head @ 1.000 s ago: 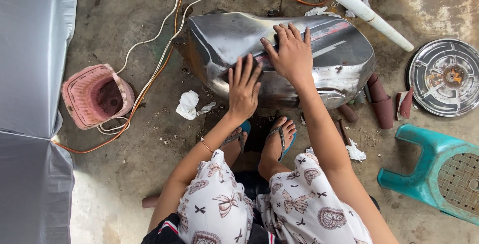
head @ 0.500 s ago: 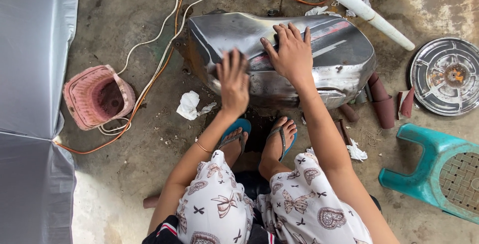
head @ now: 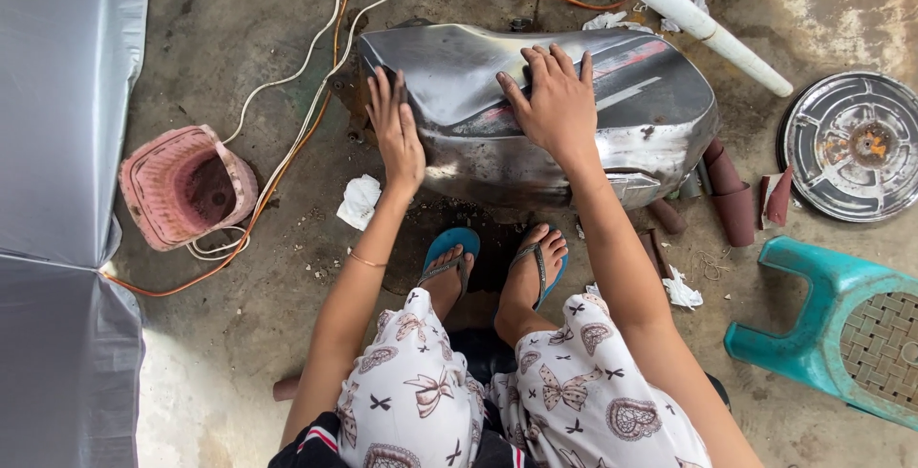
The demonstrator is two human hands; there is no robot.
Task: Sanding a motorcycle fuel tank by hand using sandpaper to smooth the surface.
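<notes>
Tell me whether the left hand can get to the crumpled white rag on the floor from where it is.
Probably yes. The left hand lies flat on the metal tank's left end, and the white rag sits on bare concrete just below it beside the wrist, with nothing between them.

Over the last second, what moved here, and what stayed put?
The left hand slid leftward along the bare metal tank, from near its middle to its left end. The right hand stayed flat on top, and the tank did not shift.
</notes>
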